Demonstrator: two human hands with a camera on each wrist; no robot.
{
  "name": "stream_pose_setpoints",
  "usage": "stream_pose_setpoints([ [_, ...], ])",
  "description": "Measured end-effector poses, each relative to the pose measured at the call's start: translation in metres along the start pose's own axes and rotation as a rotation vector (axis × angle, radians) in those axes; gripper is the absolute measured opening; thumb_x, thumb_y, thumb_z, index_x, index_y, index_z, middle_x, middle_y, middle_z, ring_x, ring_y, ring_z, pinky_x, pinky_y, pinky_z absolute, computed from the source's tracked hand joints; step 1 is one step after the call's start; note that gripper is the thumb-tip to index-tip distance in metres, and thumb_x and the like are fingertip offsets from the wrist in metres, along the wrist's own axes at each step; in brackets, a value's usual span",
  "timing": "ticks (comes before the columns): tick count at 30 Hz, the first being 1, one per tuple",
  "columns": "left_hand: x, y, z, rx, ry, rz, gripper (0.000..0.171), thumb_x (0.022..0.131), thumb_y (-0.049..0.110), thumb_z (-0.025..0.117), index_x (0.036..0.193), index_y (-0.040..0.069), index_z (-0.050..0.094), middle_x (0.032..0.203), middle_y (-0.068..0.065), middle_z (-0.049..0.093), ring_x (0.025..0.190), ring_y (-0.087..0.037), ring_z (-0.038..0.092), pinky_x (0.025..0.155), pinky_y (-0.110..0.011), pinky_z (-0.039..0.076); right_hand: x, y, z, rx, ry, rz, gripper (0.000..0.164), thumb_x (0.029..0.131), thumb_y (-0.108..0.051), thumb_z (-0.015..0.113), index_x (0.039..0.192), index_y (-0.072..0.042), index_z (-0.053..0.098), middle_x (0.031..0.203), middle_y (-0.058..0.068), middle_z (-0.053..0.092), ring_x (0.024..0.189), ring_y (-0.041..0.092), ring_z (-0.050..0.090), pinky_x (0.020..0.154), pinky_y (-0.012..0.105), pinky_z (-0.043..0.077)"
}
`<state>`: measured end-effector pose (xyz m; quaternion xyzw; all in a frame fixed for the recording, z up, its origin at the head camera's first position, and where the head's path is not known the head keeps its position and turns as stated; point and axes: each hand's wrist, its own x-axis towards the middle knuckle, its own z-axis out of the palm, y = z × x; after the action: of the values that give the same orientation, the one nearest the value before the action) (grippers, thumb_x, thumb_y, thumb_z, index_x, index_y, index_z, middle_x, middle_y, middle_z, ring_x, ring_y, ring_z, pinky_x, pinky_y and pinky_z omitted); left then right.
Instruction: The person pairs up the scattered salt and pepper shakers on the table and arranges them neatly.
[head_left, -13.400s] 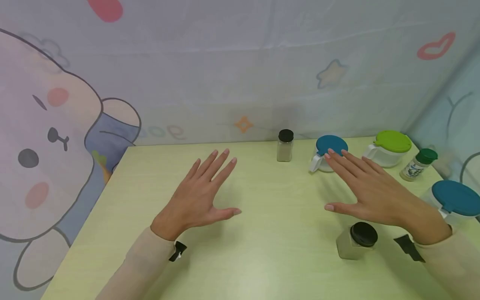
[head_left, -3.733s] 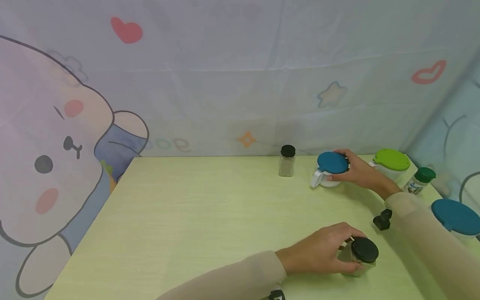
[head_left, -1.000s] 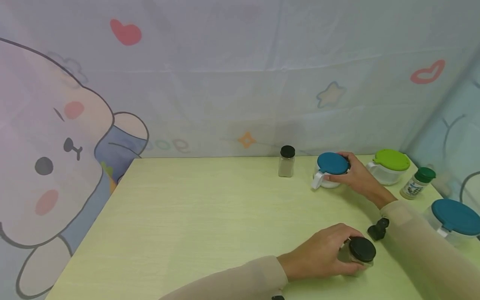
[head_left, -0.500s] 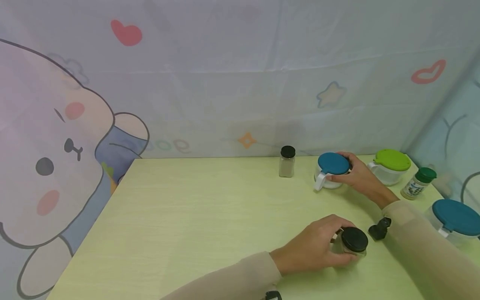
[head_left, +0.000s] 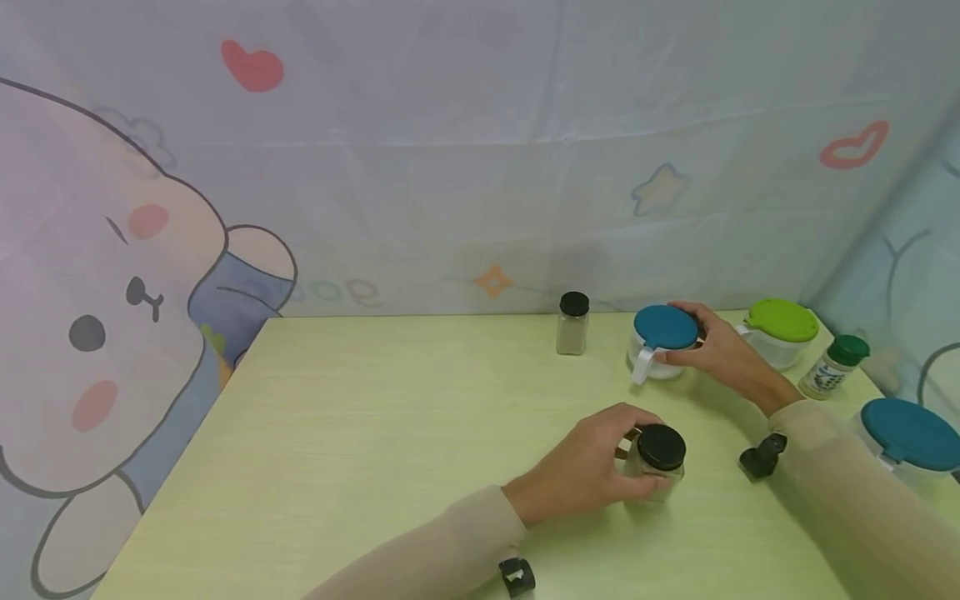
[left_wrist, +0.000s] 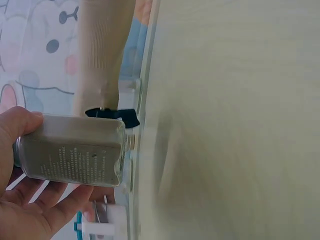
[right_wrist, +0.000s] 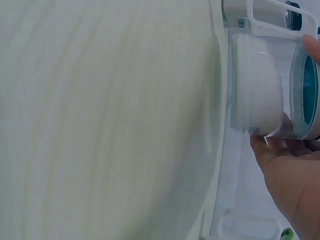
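I face a pale yellow-green table (head_left: 360, 450); behind it, creased greyish cloth (head_left: 420, 167) printed with a cartoon animal (head_left: 105, 267) to my left, red heart (head_left: 252, 67), star (head_left: 660, 190); bluish drape (head_left: 911, 258) to my right; light soft

Beige sleeves (head_left: 435, 543) (long, snug-cuffed), small black wrist devices (head_left: 517, 577).

head view forward-down, wrists close, shared table (head_left: 337, 450)
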<state>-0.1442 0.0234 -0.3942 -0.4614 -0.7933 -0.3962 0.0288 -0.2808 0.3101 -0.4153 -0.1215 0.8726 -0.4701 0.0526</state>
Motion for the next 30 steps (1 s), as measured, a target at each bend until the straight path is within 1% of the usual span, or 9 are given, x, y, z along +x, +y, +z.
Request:
stream_pose_setpoints([
  [3, -0.003, -0.006, -0.007, -0.041, 0.008, -0.035, 0.052, 0.088, 0.019, 0.081, 0.132, 0.009, 0.055, 0.125, -0.001, 0.061, 0.105, 0.0, 0.057, 0.084, -0.009, 0.051, -0.001, -0.003, -0.001, -0.003, -0.007, -0.005, 0.096, 0.09, -0.034, 0.079, 0.162, -0.012, 0.019, 0.16, 0.025, 0.027, 0.142, 0.047, 0.036, 0.108, 0.063, 0.039],
  [7, -0.006, -0.013, -0.016, -0.042, 0.031, -0.051, 0.053, 0.087, 0.018, 0.082, 0.132, 0.011, 0.055, 0.124, 0.001, 0.061, 0.104, 0.0, 0.057, 0.083, -0.011, 0.053, -0.003, -0.009, -0.003, 0.001, -0.017, 0.001, 0.096, 0.09, -0.034, 0.079, 0.162, -0.011, 0.019, 0.16, 0.027, 0.026, 0.143, 0.05, 0.033, 0.109, 0.067, 0.037],
  [9, -0.008, -0.016, -0.02, -0.057, 0.041, -0.059, 0.052, 0.087, 0.017, 0.082, 0.131, 0.01, 0.056, 0.123, 0.0, 0.061, 0.104, -0.002, 0.058, 0.084, -0.012, 0.053, -0.004, -0.011, -0.003, 0.002, -0.023, -0.001, 0.096, 0.091, -0.032, 0.079, 0.162, -0.011, 0.019, 0.16, 0.027, 0.027, 0.143, 0.049, 0.033, 0.108, 0.064, 0.04],
  [12, -0.012, -0.021, -0.025, -0.063, 0.056, -0.066, 0.052, 0.086, 0.017, 0.082, 0.13, 0.011, 0.056, 0.123, 0.001, 0.062, 0.104, -0.003, 0.059, 0.085, -0.014, 0.054, -0.007, -0.013, -0.004, 0.012, -0.033, -0.017, 0.093, 0.091, -0.027, 0.079, 0.162, -0.012, 0.021, 0.158, 0.025, 0.03, 0.141, 0.046, 0.037, 0.102, 0.044, 0.049],
  [15, -0.018, -0.025, -0.03, -0.079, 0.07, -0.081, 0.05, 0.086, 0.017, 0.083, 0.129, 0.012, 0.057, 0.122, 0.001, 0.062, 0.103, -0.004, 0.061, 0.084, -0.017, 0.056, -0.009, -0.015, -0.004, 0.006, -0.05, -0.041, 0.09, 0.091, -0.023, 0.078, 0.161, -0.012, 0.023, 0.157, 0.023, 0.032, 0.139, 0.043, 0.04, 0.09, 0.024, 0.049],
  [16, -0.019, -0.026, -0.032, -0.077, 0.078, -0.085, 0.05, 0.086, 0.017, 0.083, 0.129, 0.012, 0.057, 0.122, 0.002, 0.063, 0.102, -0.004, 0.062, 0.084, -0.017, 0.056, -0.011, -0.016, -0.004, 0.003, -0.058, -0.046, 0.09, 0.091, -0.024, 0.079, 0.161, -0.013, 0.024, 0.157, 0.023, 0.033, 0.138, 0.043, 0.04, 0.088, 0.02, 0.048],
  [18, -0.023, -0.029, -0.035, -0.084, 0.091, -0.099, 0.05, 0.086, 0.016, 0.083, 0.129, 0.012, 0.058, 0.122, 0.001, 0.063, 0.1, -0.005, 0.063, 0.083, -0.018, 0.057, -0.012, -0.017, -0.003, -0.005, -0.071, -0.056, 0.089, 0.09, -0.025, 0.079, 0.16, -0.014, 0.025, 0.157, 0.022, 0.033, 0.138, 0.042, 0.04, 0.088, 0.019, 0.048],
  [21, -0.026, -0.032, -0.042, -0.087, 0.105, -0.12, 0.05, 0.086, 0.015, 0.083, 0.13, 0.011, 0.058, 0.122, 0.0, 0.065, 0.1, -0.007, 0.063, 0.082, -0.02, 0.058, -0.014, -0.018, -0.002, -0.013, -0.086, -0.074, 0.088, 0.09, -0.025, 0.08, 0.16, -0.015, 0.026, 0.157, 0.02, 0.034, 0.138, 0.042, 0.04, 0.092, 0.023, 0.048],
  [30, -0.034, -0.041, -0.058, -0.119, 0.146, -0.15, 0.051, 0.086, 0.012, 0.082, 0.13, 0.01, 0.058, 0.12, -0.002, 0.066, 0.102, -0.017, 0.065, 0.083, -0.031, 0.061, -0.022, -0.027, 0.0, -0.002, -0.106, -0.127, 0.082, 0.088, -0.019, 0.081, 0.155, -0.018, 0.035, 0.154, 0.014, 0.04, 0.133, 0.038, 0.045, 0.104, 0.057, 0.045],
])
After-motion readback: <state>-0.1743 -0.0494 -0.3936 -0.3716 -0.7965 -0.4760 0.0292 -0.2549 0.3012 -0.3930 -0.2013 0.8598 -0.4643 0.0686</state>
